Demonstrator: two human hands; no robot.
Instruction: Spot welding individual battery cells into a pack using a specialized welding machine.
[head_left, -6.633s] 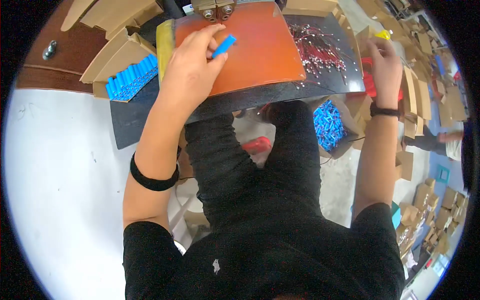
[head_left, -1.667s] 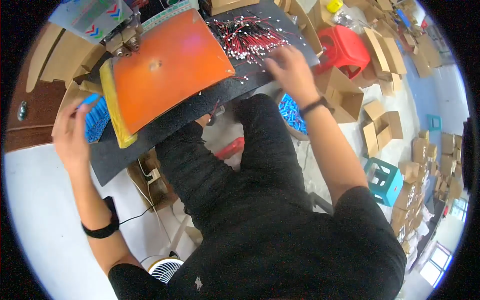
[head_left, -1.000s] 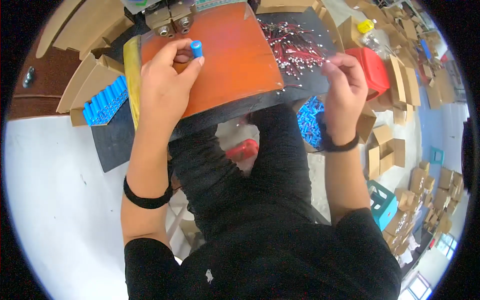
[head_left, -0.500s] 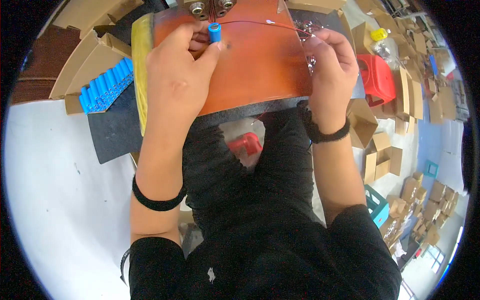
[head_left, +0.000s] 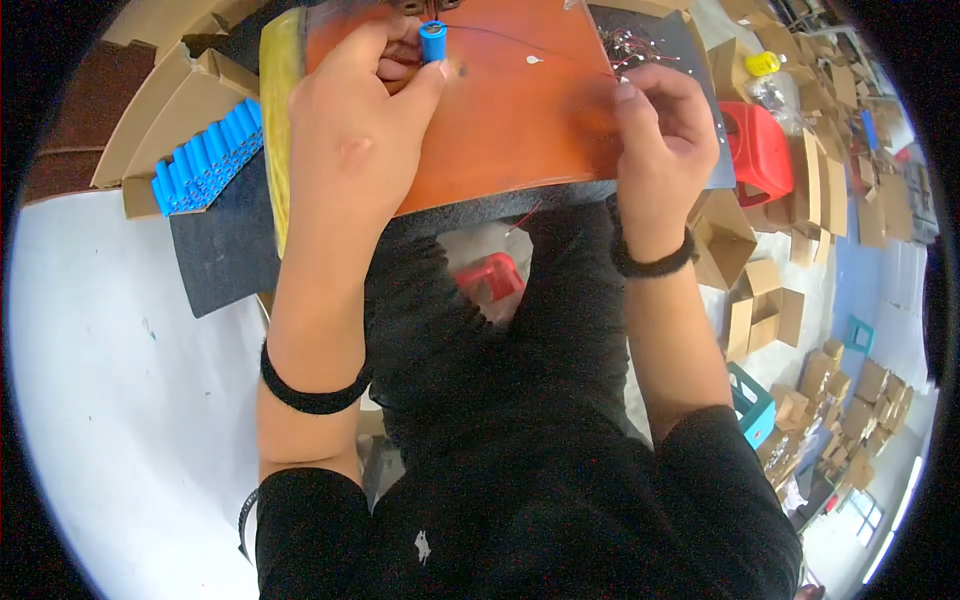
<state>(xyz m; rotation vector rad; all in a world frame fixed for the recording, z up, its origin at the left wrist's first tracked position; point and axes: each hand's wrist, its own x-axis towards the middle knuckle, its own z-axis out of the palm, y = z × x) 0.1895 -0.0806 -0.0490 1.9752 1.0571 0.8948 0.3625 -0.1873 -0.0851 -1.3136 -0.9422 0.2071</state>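
Between the thumb and fingers of my left hand (head_left: 365,130) a blue cylindrical battery cell (head_left: 433,46) stands upright, its top end facing up. Right beside the cell's top is the metal fitting (head_left: 432,8) of a machine, mostly cut off by the upper edge. My right hand (head_left: 665,140) is closed in a pinch on a thin dark wire (head_left: 515,43), which runs left to the top of the cell. A small white tab (head_left: 533,60) shows just under the wire. Both hands are above an orange mat (head_left: 520,130).
An open cardboard box (head_left: 215,75) at the left holds rows of blue battery cells (head_left: 208,160). A heap of wires (head_left: 632,45) with white ends lies beyond my right hand. A red stool (head_left: 757,150) and several cartons (head_left: 765,315) stand on the floor at the right.
The view has shifted a little, so the table sits higher in the picture. My right hand has come slightly nearer to me with the wire. The left hand still holds the battery cell.
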